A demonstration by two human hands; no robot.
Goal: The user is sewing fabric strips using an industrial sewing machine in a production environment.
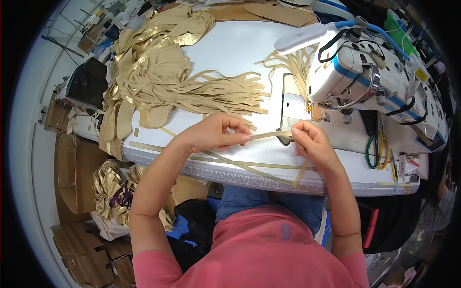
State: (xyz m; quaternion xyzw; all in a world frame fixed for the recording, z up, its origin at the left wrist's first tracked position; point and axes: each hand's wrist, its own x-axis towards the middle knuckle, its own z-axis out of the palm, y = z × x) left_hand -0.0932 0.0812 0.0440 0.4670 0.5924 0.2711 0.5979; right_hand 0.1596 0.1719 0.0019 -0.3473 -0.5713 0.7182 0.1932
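Note:
A narrow tan fabric strip [270,135] is stretched between my two hands, just in front of the sewing machine's metal plate [294,106]. My left hand [218,132] pinches one end between thumb and finger. The other end is pinched in my right hand [311,143], and a tail of strip hangs below those fingers. The white and blue sewing machine [343,72] stands right of the strip, its needle area beyond my right hand. Left of the plate lies a bundle of loose tan strips [211,93], its ends pointing toward the machine.
Gold and tan fabric pieces [153,57] are heaped at the table's left. More strips [290,65] lie behind the needle. A ruler tape [225,176] runs along the front edge. Scissors with green and yellow handles [377,151] lie right. Gold fabric [113,189] sits below left.

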